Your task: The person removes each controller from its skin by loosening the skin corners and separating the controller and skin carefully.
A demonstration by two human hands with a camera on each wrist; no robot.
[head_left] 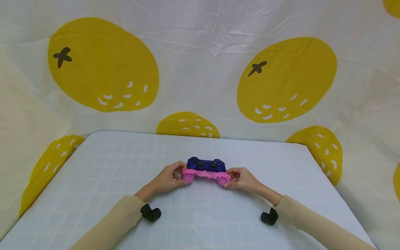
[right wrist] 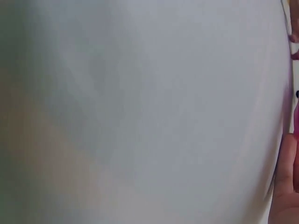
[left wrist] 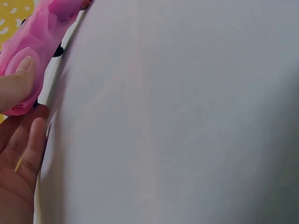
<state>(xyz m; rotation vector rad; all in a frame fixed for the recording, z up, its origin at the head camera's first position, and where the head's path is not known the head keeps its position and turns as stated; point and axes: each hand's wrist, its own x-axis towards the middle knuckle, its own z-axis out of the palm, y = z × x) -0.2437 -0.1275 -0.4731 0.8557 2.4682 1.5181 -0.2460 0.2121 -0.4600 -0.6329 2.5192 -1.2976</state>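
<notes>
A dark blue game controller (head_left: pixel 206 165) is held by both hands near the middle of the table. A pink stretchy cover (head_left: pixel 204 173) wraps its two grips and its near side, while the blue face with its sticks and buttons stays bare. My left hand (head_left: pixel 168 177) pinches the covered left grip between thumb and fingers. At the other end, the covered right grip is pinched by my right hand (head_left: pixel 242 178). In the left wrist view my thumb presses on the pink cover (left wrist: pixel 35 46). Only a sliver of the cover (right wrist: pixel 296 122) shows in the right wrist view.
The white gridded table (head_left: pixel 203 222) spreads around the hands. Behind it hangs a pale cloth (head_left: pixel 197 80) printed with yellow fruit. A small black device sits at the left sleeve cuff (head_left: pixel 151 212), another at the right cuff (head_left: pixel 269 217).
</notes>
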